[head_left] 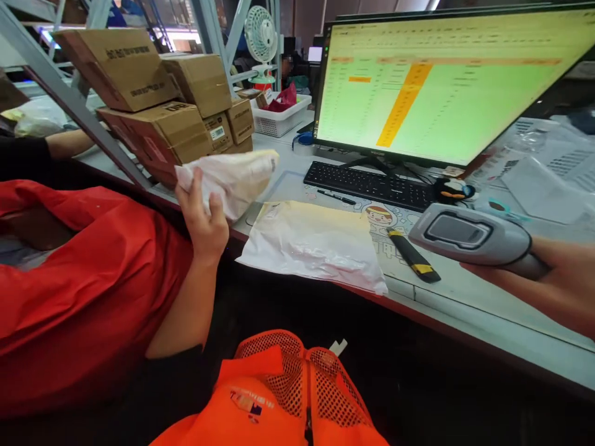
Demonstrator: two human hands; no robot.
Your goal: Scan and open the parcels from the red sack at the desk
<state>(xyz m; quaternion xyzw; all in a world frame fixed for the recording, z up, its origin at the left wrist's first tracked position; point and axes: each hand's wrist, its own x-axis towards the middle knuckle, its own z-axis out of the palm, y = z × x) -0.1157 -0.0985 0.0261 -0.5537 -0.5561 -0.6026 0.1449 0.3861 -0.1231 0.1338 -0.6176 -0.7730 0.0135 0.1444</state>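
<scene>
My left hand (202, 220) grips a white plastic mailing bag (235, 179) by its near end, raised above the desk beside the cardboard boxes. My right hand (558, 279) is wrapped round the handle of a grey barcode scanner (469, 238), whose head points left over the desk. Between the two hands a second white mailing bag (316, 248) lies flat at the desk's front edge. A black and yellow box cutter (413, 255) rests to the right of that bag, below the scanner's head. Behind the flat bag lies a black pen (336, 197).
A large monitor (446, 87) stands behind a black keyboard (369, 184). Stacked cardboard boxes (153, 133) fill the left side by a metal rack post. Farther back are a white basket (281, 118) and a small fan (260, 34). A red bag (93, 291) hangs at left, near another person's arm (69, 144).
</scene>
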